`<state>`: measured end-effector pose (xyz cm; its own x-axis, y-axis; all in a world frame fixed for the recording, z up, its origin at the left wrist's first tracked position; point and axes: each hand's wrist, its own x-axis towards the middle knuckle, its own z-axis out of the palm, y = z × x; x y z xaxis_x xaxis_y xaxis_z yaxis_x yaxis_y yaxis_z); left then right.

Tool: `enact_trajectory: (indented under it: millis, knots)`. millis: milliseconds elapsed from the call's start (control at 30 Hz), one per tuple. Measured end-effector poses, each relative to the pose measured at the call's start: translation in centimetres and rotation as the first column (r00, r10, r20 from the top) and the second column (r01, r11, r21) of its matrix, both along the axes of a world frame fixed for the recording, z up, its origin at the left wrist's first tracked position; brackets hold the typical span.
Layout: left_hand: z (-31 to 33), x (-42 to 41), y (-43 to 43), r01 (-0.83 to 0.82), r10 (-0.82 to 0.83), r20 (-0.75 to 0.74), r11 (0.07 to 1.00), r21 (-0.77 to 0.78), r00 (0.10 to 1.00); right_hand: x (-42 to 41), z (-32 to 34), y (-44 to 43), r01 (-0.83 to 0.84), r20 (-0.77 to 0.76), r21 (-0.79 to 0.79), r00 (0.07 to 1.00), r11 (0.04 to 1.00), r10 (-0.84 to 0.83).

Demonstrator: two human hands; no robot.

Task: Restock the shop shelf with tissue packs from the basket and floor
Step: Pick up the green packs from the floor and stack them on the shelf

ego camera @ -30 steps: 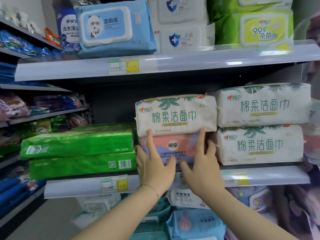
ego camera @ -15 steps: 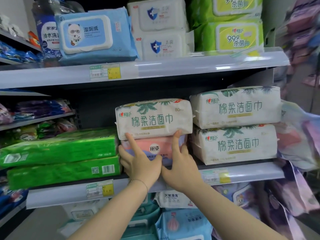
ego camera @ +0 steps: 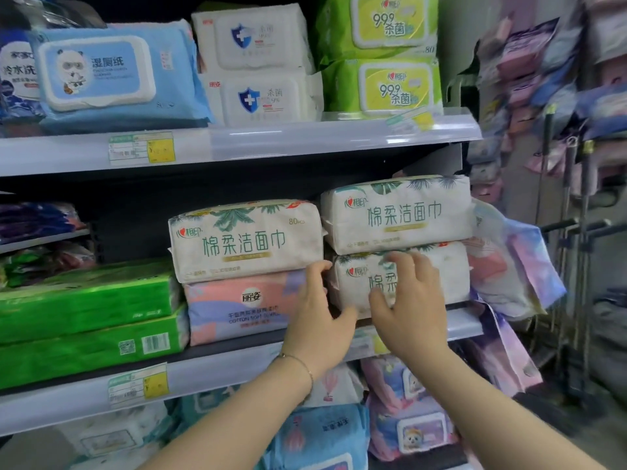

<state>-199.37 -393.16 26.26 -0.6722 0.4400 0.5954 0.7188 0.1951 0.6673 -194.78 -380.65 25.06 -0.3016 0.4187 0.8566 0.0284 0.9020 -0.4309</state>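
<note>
Head: right hand moved off pink pack onto lower white pack.

upper shelf: lidded wipes pack at left; two-pack wipes stack at centre; second wipes stack at right | middle shelf: two long packs stacked at left; face-towel pack on cotton towel pack at centre; upper right pack on lower right pack just beside | hands: left hand before the gap between those stacks; right hand on lower right pack's front
</note>
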Motion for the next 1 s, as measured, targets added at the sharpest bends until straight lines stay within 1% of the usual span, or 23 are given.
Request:
enact_trajectory:
  millis: [67, 100, 200, 300, 400, 467, 600, 700, 800, 867, 933, 1000]
  knots:
    - [-0.1, 0.5, 1.3, 0.064, -0.063, 0.023, 0.997, -0.038, 0.998, 0.9, 0.3, 2.4, 0.09, -0.034, -0.086, 0.995, 0.992, -0.093]
    - [-0.1, 0.7, 1.9, 0.071, -0.07, 0.015, 0.996, -0.047, 0.997, 1.3, 0.5, 3.4, 0.112, -0.023, -0.137, 0.993, 0.984, -0.116]
    - [0.1, 1.3, 3.5, 0.002, -0.002, -0.006, 0.996, -0.092, 1.0, 1.8, 1.1, 5.7, 0.096, 0.025, -0.298, 0.995, 0.95, -0.093]
    - [0.5, 1.3, 4.8, -0.016, 0.014, -0.015, 0.993, -0.118, 1.0, 1.8, 1.9, 6.9, 0.078, 0.082, -0.341, 0.995, 0.937, -0.053]
    - [0.8, 0.8, 5.3, -0.037, 0.034, -0.019, 0.985, -0.171, 0.999, 1.2, 2.7, 7.2, 0.069, 0.144, -0.433, 0.99, 0.898, -0.007]
    - [0.8, 0.0, 5.1, -0.077, 0.067, -0.059, 0.978, -0.193, 0.996, 0.4, 2.8, 7.0, 0.145, 0.187, -0.42, 0.98, 0.896, -0.071]
    - [0.1, -1.3, 3.9, -0.048, 0.036, -0.108, 0.993, -0.11, 0.994, -0.7, 2.2, 6.1, 0.227, 0.19, -0.322, 0.967, 0.919, -0.172]
    - [0.0, -1.8, 3.2, -0.016, 0.008, -0.108, 0.997, -0.077, 0.994, -0.8, 2.1, 6.2, 0.226, 0.213, -0.283, 0.962, 0.932, -0.169]
    - [0.1, -1.6, 3.0, -0.004, -0.002, -0.093, 0.998, -0.057, 0.996, -0.4, 2.5, 6.1, 0.218, 0.243, -0.325, 0.96, 0.92, -0.142]
    - [0.1, -1.4, 2.4, -0.014, 0.009, -0.114, 0.999, -0.037, 0.993, -0.2, 2.6, 5.5, 0.23, 0.207, -0.317, 0.964, 0.92, -0.169]
    - [-0.1, -1.2, 1.2, -0.013, 0.011, -0.107, 1.0, -0.014, 0.994, -0.3, 2.2, 4.2, 0.242, 0.118, -0.254, 0.969, 0.936, -0.219]
    - [-0.4, -1.4, -0.6, -0.045, 0.046, -0.131, 0.999, 0.007, 0.99, -0.7, 1.4, 2.3, 0.169, 0.024, -0.152, 0.986, 0.974, -0.167]
